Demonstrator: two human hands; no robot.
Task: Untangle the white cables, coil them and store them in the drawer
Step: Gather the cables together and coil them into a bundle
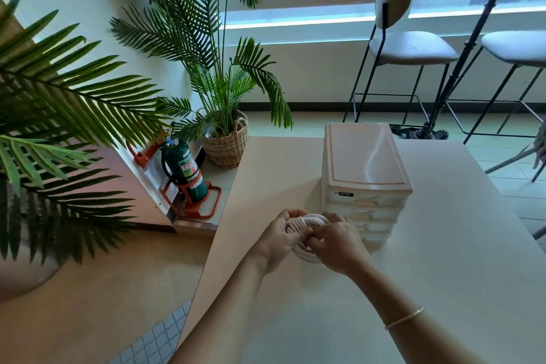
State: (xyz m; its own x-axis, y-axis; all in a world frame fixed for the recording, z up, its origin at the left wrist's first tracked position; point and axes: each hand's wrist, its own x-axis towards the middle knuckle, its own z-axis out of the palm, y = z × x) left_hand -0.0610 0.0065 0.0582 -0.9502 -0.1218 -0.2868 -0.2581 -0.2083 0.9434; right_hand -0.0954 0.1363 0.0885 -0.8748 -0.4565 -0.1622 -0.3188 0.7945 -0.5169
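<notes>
A white cable [313, 220] is wound into a round coil, and both my hands hold it just above the pale table [443, 275]. My left hand [283, 236] grips the coil's left side, where several turns wrap across it. My right hand [336, 241] pinches the coil from the right, covering its middle. Just behind the coil stands a pale pink drawer unit [365, 162] with several stacked drawers, all shut as far as I can see.
The table's left edge runs close to my left arm. Beyond it on the floor stand a green fire extinguisher [184, 170] in an orange stand and a potted palm in a wicker basket [227, 142]. Bar stools [410, 47] stand at the back right.
</notes>
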